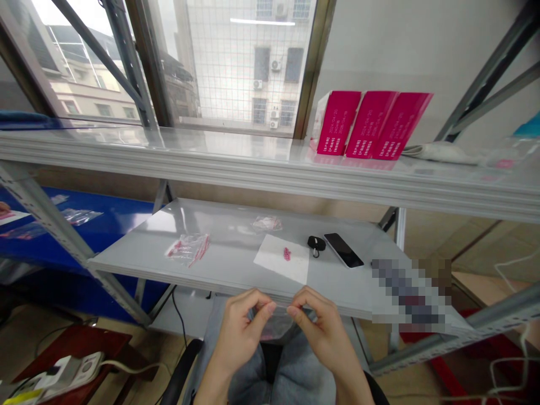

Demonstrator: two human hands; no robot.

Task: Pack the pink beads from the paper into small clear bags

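Note:
A small clear plastic bag [278, 328] hangs over my lap, in front of the shelf's edge. On its left side my left hand [247, 323] pinches the top between thumb and finger. My right hand [315, 325] pinches the right side in the same way. Something faintly pink shows low in the bag, too blurred to name. Beyond my hands a white sheet of paper [270, 260] lies on the grey shelf, with a little heap of small pink pieces [287, 254] on it.
Clear bags with red edges [189, 248] lie to the left, another bag pile [268, 223] behind the paper. A black case with a clip [316, 243] and a phone [343, 250] are on the right. Pink boxes [371, 125] stand on the upper shelf [236, 163].

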